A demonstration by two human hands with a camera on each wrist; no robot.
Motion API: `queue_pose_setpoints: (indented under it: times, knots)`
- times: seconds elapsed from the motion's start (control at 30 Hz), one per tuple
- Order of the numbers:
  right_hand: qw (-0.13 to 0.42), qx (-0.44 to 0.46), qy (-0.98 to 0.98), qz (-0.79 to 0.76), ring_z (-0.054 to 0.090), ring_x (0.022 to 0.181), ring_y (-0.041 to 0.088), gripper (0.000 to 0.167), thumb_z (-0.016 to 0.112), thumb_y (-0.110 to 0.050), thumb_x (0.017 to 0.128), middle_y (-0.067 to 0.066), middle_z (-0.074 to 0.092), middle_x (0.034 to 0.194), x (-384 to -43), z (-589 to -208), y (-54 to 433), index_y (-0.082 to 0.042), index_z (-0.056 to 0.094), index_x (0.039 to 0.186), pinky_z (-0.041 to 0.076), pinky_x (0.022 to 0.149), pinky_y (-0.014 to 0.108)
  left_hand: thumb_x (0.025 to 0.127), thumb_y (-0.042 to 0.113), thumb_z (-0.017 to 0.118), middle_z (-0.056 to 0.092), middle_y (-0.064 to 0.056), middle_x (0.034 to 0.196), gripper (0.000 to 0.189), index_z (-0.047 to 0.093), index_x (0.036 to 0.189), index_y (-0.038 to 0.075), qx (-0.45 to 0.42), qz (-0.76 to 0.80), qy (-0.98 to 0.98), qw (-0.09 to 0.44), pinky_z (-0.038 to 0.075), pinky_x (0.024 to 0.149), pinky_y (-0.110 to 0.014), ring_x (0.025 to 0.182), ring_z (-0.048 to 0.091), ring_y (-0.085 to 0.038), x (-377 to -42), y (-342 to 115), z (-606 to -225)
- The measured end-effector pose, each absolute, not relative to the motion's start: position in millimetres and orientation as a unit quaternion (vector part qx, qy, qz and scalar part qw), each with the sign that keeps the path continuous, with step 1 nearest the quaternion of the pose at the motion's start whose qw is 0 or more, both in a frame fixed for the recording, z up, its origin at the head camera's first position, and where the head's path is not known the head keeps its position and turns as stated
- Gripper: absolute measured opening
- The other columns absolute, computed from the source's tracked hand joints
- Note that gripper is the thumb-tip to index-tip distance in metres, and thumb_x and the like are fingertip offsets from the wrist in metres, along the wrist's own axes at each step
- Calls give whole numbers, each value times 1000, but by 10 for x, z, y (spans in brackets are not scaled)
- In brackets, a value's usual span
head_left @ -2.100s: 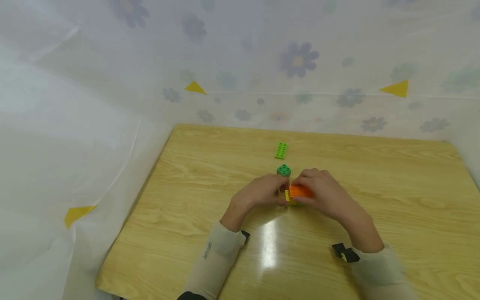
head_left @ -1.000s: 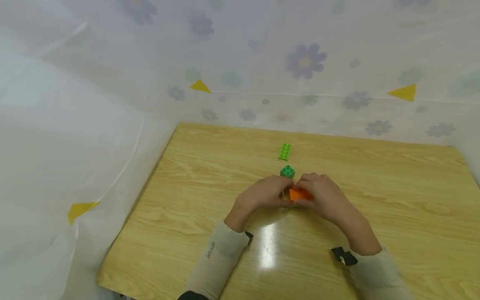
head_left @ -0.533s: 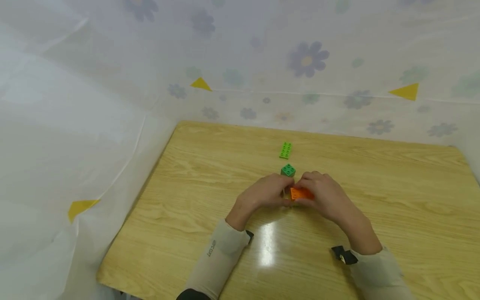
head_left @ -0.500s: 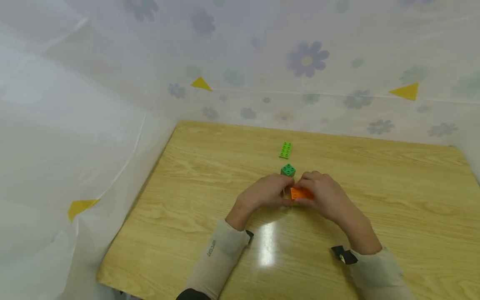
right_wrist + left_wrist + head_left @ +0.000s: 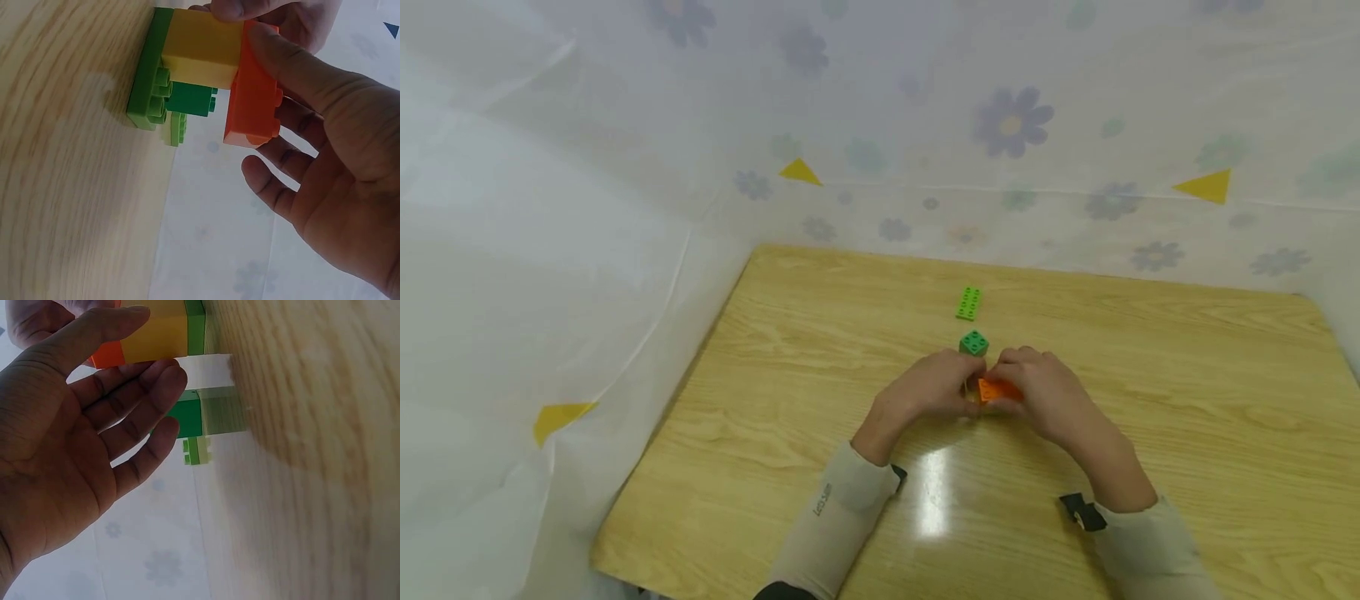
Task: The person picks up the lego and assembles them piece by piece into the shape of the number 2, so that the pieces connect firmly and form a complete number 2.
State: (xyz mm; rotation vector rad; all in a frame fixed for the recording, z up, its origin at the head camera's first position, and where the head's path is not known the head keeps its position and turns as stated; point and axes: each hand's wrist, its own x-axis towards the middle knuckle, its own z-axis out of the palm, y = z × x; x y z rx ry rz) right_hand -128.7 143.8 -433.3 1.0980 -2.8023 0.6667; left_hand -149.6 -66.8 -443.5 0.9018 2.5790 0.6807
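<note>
A small stack of toy building bricks stands between my hands on the table. Its lowest piece is a green studded plate [image 5: 147, 72], then comes a yellow brick [image 5: 203, 47], and an orange brick [image 5: 250, 87] sits on top, jutting out past the yellow one. My left hand [image 5: 928, 383] holds the yellow brick between thumb and fingers. With thumb and fingers on its sides, my right hand [image 5: 1041, 396] pinches the orange brick. From the head camera, hands and orange brick hide most of the lower pieces.
Just behind the hands is a dark green brick [image 5: 974, 342] with studs up. Farther back lies a flat light green plate [image 5: 969, 304]. The wooden table [image 5: 820, 333] ends at a white flower-printed sheet [image 5: 880, 125] behind and at the left.
Two seconds ago the yellow brick showed at the orange brick's left end. The orange brick now covers it in the head view, and both hands have stayed nearly still since.
</note>
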Motion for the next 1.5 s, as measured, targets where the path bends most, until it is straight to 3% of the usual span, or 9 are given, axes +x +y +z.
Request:
queue_pose_setpoints:
  times: [0.37,0.6,0.8,1.13,1.23,1.37,1.5]
  knots:
    - [13,336,-920,200,65,94,27,24,92,-24,83,-3,72,99,-1254,-4382,1388,-12,80,101,49,77,50,94,33,83,71,4,97,25,69,108,18,315,239,904,162,49,72,-19,80,61,-6,-1459,-701,-4524]
    - [2,330,-922,202,65,96,26,28,93,-23,80,-2,72,99,-1214,-4457,1403,-13,81,103,46,77,45,94,31,84,72,8,94,22,75,107,16,305,269,894,190,51,72,-18,78,62,-3,-1403,-738,-4511]
    - [4,334,-918,214,64,93,25,29,93,-25,80,-2,72,99,-1225,-4448,1400,-13,82,103,46,76,46,95,32,83,74,9,93,21,78,106,14,302,255,900,181,52,71,-18,76,64,-1,-1386,-738,-4448]
    - [2,345,-907,241,64,90,20,30,94,-29,80,-5,72,97,-1308,-4469,1418,-14,82,103,47,78,45,96,29,82,63,10,78,14,74,95,16,307,221,911,167,43,59,-17,64,52,-3,-1403,-734,-4383]
    - [-2,354,-900,253,63,87,17,32,93,-32,81,-5,73,97,-1348,-4445,1469,-14,82,105,48,77,42,99,24,76,59,7,74,13,72,90,17,316,200,915,150,38,56,-20,61,47,-6,-1415,-723,-4360]
    - [-41,332,-889,312,65,92,16,33,87,-32,90,0,75,106,-1410,-4364,1606,-10,80,115,54,81,44,101,16,69,72,5,91,10,78,102,15,320,158,924,141,49,68,-21,76,62,-6,-1426,-697,-4318]
    - [-55,294,-883,362,67,98,18,27,72,-30,103,-1,74,110,-1489,-4292,1771,-10,78,121,55,85,50,97,21,77,73,4,127,35,73,131,15,305,160,919,189,56,90,-27,107,70,-10,-1399,-685,-4246]
